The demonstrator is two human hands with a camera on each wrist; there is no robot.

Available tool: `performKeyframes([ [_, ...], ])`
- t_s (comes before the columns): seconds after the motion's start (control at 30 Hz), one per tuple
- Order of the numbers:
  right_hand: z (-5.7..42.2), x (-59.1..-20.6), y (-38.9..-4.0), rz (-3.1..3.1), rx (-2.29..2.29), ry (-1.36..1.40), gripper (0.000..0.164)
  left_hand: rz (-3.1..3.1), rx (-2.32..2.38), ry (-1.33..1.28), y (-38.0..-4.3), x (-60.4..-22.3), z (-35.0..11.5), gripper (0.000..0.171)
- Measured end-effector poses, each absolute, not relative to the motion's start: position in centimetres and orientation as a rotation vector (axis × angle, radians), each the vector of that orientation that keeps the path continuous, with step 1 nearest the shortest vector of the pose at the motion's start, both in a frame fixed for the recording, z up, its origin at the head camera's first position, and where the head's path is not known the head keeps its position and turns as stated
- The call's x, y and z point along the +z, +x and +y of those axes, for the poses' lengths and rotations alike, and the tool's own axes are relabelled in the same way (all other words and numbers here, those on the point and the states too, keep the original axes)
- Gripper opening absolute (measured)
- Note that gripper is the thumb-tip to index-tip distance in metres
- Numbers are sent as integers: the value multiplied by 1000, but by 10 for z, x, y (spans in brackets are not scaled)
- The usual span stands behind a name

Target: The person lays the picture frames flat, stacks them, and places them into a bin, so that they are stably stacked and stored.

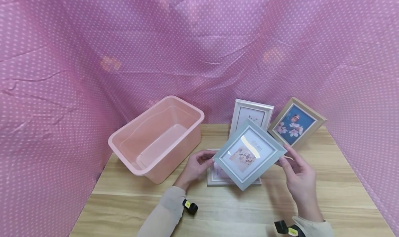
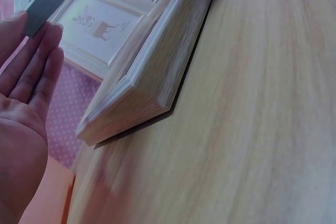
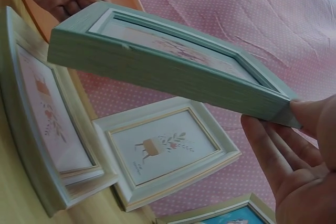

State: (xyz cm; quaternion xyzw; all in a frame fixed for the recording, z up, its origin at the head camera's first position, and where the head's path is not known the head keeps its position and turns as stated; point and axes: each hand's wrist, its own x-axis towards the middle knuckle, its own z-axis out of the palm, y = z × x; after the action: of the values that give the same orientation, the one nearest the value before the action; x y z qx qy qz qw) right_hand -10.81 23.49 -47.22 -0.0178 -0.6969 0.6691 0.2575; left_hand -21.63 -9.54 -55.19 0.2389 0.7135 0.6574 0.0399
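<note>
A grey-green picture frame (image 1: 265, 135) with a blossom picture is held tilted above the table by two opposite corners. My left hand (image 1: 198, 164) pinches its left corner between thumb and fingers. At the right corner, my right hand (image 1: 299, 176) grips it the same way, as the right wrist view also shows on the green frame's edge (image 3: 173, 85). Below it lies a pale wooden picture frame (image 2: 152, 77), partly covered in the head view. Behind stand a white picture frame (image 3: 168, 150) with a deer drawing and a tan picture frame (image 1: 316, 114) with flowers on blue.
A pink plastic bin (image 1: 169, 159) stands on the left of the wooden table (image 1: 343, 192); no objects show inside it. Pink dotted cloth (image 1: 187, 50) hangs behind and at both sides.
</note>
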Motion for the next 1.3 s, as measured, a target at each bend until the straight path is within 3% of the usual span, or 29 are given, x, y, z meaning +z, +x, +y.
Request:
performKeyframes([
  [0.57,225,-492,-102,-1697,1982,7,42,2246,2149,591,-217,-552,-99,28],
  [1.3,216,-504,-94,-1622,2136,-118,43,2197,2298,445,-221,-550,-98,25],
])
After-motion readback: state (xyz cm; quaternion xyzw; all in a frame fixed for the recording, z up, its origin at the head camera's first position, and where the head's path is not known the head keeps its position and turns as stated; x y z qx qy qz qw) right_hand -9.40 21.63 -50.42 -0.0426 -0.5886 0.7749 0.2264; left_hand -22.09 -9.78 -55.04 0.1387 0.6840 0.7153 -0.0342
